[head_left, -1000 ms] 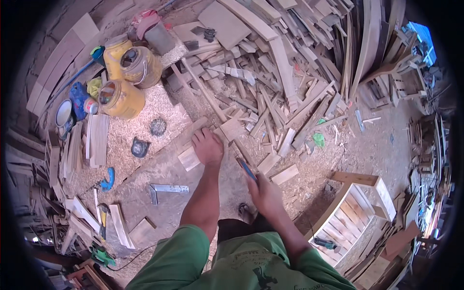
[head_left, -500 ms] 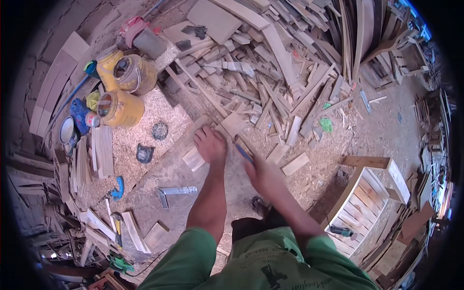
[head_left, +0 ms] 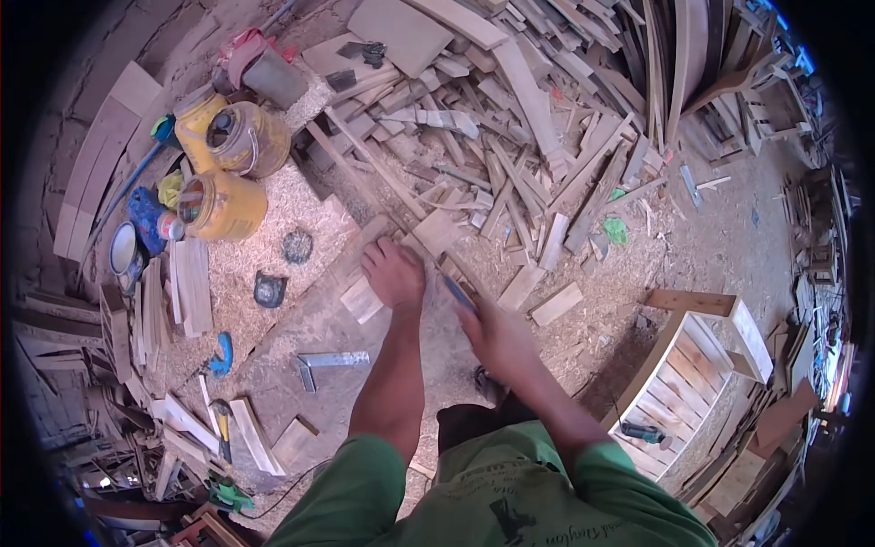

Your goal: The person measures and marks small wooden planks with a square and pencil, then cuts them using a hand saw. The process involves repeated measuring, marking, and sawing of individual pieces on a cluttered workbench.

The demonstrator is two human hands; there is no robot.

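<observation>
My left hand (head_left: 392, 272) lies over a plank (head_left: 372, 235) on the ground, its fingers bent and gripping the wood. My right hand (head_left: 488, 335) is closed round a slim blue tool (head_left: 456, 294), pointed forward at the wood just beside my left hand; motion blurs it, so its exact kind cannot be told. A short pale board (head_left: 361, 298) lies below my left fingers, and a square wood piece (head_left: 436, 230) above the tool. A metal square (head_left: 333, 358) rests nearer me on the left.
Yellow buckets (head_left: 223, 205) stand on shavings at upper left. A blue clamp-like tool (head_left: 221, 356) and a hammer (head_left: 221, 424) lie left. Scrap wood (head_left: 547, 137) is heaped ahead; a slatted wooden frame (head_left: 679, 383) with a power tool (head_left: 643, 433) stands at right.
The view has shifted, so the scene sits slightly right of where it was. My right hand moves slightly along the wood with the blue tool, blurred. My left hand keeps its hold.
</observation>
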